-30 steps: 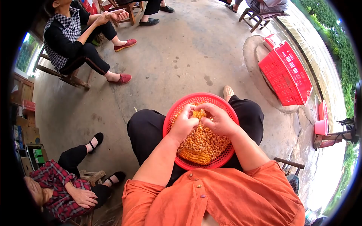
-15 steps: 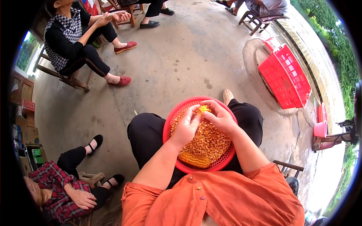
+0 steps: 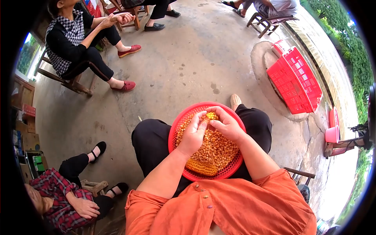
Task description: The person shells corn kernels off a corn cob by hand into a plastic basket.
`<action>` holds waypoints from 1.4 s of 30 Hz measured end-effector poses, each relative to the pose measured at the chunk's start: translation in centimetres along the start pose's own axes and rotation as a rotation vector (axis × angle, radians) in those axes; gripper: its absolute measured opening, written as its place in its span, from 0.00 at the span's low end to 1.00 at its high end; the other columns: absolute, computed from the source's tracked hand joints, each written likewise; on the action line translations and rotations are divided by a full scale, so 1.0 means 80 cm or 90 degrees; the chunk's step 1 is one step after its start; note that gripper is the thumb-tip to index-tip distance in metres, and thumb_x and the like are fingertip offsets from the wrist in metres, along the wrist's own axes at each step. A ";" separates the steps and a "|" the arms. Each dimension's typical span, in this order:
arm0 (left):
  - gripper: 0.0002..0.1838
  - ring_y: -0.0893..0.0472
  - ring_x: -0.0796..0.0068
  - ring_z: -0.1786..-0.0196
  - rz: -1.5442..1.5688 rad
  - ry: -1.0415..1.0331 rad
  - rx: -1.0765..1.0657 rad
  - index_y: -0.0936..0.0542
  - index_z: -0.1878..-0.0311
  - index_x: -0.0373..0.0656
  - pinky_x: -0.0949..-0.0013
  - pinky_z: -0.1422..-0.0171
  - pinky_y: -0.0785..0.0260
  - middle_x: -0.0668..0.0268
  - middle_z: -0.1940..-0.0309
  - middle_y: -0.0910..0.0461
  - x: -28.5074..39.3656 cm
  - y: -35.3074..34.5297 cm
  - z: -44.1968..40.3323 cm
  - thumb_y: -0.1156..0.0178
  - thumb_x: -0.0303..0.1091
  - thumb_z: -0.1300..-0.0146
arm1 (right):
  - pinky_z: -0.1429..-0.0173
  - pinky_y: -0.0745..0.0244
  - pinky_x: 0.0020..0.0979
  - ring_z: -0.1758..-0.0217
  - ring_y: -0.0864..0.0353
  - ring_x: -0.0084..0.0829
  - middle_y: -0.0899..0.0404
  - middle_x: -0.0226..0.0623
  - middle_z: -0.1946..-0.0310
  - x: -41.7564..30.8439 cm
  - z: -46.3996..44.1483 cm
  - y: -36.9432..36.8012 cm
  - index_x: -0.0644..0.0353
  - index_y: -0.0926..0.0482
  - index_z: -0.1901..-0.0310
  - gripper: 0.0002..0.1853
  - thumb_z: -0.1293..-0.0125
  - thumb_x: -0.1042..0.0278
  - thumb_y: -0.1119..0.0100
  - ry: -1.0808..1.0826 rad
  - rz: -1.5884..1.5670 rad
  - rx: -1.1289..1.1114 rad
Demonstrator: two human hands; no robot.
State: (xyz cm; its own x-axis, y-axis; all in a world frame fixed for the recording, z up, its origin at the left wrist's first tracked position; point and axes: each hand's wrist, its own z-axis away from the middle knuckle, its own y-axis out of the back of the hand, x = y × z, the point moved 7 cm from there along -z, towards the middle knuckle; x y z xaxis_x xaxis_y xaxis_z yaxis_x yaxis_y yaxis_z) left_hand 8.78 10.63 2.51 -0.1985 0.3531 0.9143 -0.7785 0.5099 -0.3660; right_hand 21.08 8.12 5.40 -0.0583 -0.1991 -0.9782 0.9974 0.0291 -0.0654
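Observation:
A round red perforated basket (image 3: 171,135) rests on my lap, holding a layer of loose corn kernels (image 3: 219,145). Above its far side, both my hands close around a yellow corn cob (image 3: 212,115), of which only a small part shows between the fingers. My left hand (image 3: 192,135) grips it from the left, thumb pressed inward. From the other side, my right hand (image 3: 226,124) has its fingers curled over the cob and its thumb against it. Another corn cob (image 3: 201,167), covered in kernels, lies in the basket at the edge nearest me.
Red plastic crates (image 3: 294,80) stand on the concrete floor to the right, near a pink basin (image 3: 332,134). A person in a checked top (image 3: 70,29) sits at upper left, another in a plaid shirt (image 3: 64,197) at lower left. More seated people appear at the top.
Both hands stay on the cob, with fingers and thumbs shifted slightly. The whole view has moved a little; the other people keep their positions.

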 end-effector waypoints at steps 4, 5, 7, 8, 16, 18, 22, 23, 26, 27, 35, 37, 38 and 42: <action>0.19 0.27 0.77 0.44 0.005 0.017 0.003 0.34 0.32 0.38 0.73 0.37 0.33 0.63 0.45 0.27 0.010 -0.002 0.002 0.53 0.25 0.24 | 0.36 0.31 0.27 0.41 0.27 0.21 0.26 0.32 0.46 -0.007 0.001 -0.001 0.61 0.32 0.38 0.21 0.31 0.78 0.49 -0.007 0.017 0.007; 0.19 0.27 0.78 0.44 0.038 0.040 0.003 0.35 0.32 0.38 0.74 0.37 0.32 0.63 0.45 0.27 0.013 -0.004 0.004 0.53 0.26 0.24 | 0.35 0.32 0.27 0.41 0.27 0.22 0.26 0.32 0.46 -0.008 0.001 -0.001 0.61 0.32 0.37 0.21 0.32 0.78 0.49 -0.012 0.027 0.005; 0.20 0.27 0.78 0.44 0.071 0.064 0.003 0.35 0.32 0.38 0.74 0.37 0.32 0.62 0.44 0.27 0.013 -0.004 0.004 0.53 0.26 0.24 | 0.34 0.32 0.27 0.41 0.27 0.22 0.26 0.33 0.45 -0.011 0.002 -0.001 0.61 0.32 0.37 0.22 0.32 0.78 0.50 -0.018 0.037 0.004; 0.20 0.27 0.84 0.53 0.050 0.081 -0.003 0.35 0.31 0.41 0.78 0.49 0.33 0.68 0.48 0.25 0.011 -0.001 0.004 0.55 0.27 0.24 | 0.34 0.32 0.27 0.41 0.27 0.22 0.26 0.33 0.45 -0.015 0.002 -0.003 0.61 0.32 0.37 0.22 0.33 0.78 0.50 0.003 0.018 -0.008; 0.21 0.23 0.86 0.57 0.055 0.022 -0.011 0.35 0.30 0.44 0.81 0.57 0.31 0.71 0.51 0.23 0.010 -0.005 0.000 0.55 0.29 0.24 | 0.34 0.32 0.27 0.40 0.27 0.23 0.27 0.32 0.44 -0.006 0.001 -0.003 0.60 0.33 0.36 0.22 0.31 0.76 0.45 -0.045 -0.061 -0.023; 0.21 0.24 0.87 0.59 0.056 0.086 -0.020 0.36 0.29 0.44 0.81 0.58 0.31 0.71 0.52 0.24 0.013 -0.005 0.005 0.56 0.28 0.23 | 0.35 0.31 0.26 0.40 0.28 0.21 0.27 0.32 0.45 -0.015 0.002 -0.009 0.60 0.33 0.36 0.22 0.30 0.75 0.44 0.030 -0.053 -0.052; 0.22 0.25 0.87 0.61 0.005 0.088 -0.038 0.36 0.28 0.43 0.81 0.58 0.32 0.71 0.53 0.24 0.004 -0.001 0.003 0.55 0.28 0.23 | 0.37 0.30 0.26 0.41 0.27 0.21 0.26 0.32 0.46 -0.013 0.000 -0.008 0.60 0.32 0.37 0.22 0.31 0.76 0.44 0.033 -0.050 -0.043; 0.22 0.26 0.87 0.61 -0.029 0.047 -0.035 0.36 0.28 0.43 0.81 0.58 0.32 0.71 0.54 0.25 0.007 -0.003 0.002 0.55 0.28 0.23 | 0.37 0.29 0.26 0.42 0.26 0.21 0.26 0.31 0.47 -0.012 0.000 -0.006 0.60 0.32 0.37 0.21 0.31 0.76 0.44 0.017 -0.031 -0.021; 0.22 0.27 0.88 0.60 -0.060 0.005 -0.032 0.36 0.28 0.42 0.81 0.57 0.32 0.71 0.53 0.25 0.006 -0.004 0.002 0.54 0.27 0.24 | 0.38 0.29 0.26 0.43 0.25 0.21 0.25 0.31 0.48 -0.001 0.000 -0.001 0.60 0.31 0.38 0.20 0.32 0.76 0.44 0.001 -0.025 0.001; 0.22 0.27 0.88 0.58 -0.057 0.002 -0.034 0.37 0.28 0.42 0.81 0.55 0.32 0.71 0.51 0.25 0.005 -0.005 0.001 0.54 0.27 0.24 | 0.39 0.28 0.26 0.44 0.25 0.21 0.25 0.31 0.48 0.001 0.000 -0.001 0.60 0.31 0.39 0.20 0.32 0.77 0.45 0.002 -0.038 0.001; 0.22 0.26 0.80 0.44 0.013 0.023 -0.055 0.38 0.29 0.38 0.76 0.41 0.32 0.64 0.41 0.27 0.015 -0.014 0.002 0.54 0.25 0.24 | 0.38 0.29 0.26 0.43 0.25 0.23 0.25 0.33 0.47 -0.006 -0.002 0.001 0.61 0.31 0.39 0.23 0.37 0.80 0.49 0.044 0.061 -0.023; 0.22 0.27 0.75 0.37 0.057 0.056 -0.052 0.38 0.29 0.35 0.72 0.32 0.34 0.60 0.38 0.28 0.013 -0.014 0.002 0.54 0.25 0.24 | 0.38 0.29 0.27 0.42 0.25 0.24 0.25 0.34 0.47 -0.006 -0.002 0.001 0.61 0.31 0.39 0.24 0.38 0.81 0.49 0.050 0.067 -0.029; 0.23 0.26 0.79 0.44 0.061 0.053 -0.044 0.39 0.28 0.38 0.75 0.41 0.31 0.64 0.42 0.27 0.015 -0.013 0.003 0.53 0.26 0.24 | 0.38 0.29 0.26 0.42 0.25 0.24 0.25 0.35 0.47 -0.007 -0.001 0.007 0.61 0.31 0.39 0.24 0.38 0.81 0.48 0.054 0.100 0.012; 0.26 0.23 0.82 0.52 0.004 0.049 -0.027 0.42 0.26 0.43 0.75 0.49 0.28 0.67 0.48 0.26 0.009 0.000 0.003 0.52 0.27 0.25 | 0.39 0.28 0.27 0.43 0.25 0.24 0.26 0.36 0.47 -0.004 -0.003 0.021 0.62 0.31 0.39 0.22 0.35 0.77 0.43 0.026 0.041 0.049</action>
State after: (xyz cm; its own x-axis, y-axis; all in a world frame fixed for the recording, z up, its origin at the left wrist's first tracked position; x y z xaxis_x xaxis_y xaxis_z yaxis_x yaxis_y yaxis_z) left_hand 8.47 10.68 3.22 -0.1549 0.4151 0.8965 -0.7514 0.5397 -0.3797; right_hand 22.75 8.48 5.55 0.0056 -0.1589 -0.9873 0.9993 -0.0351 0.0113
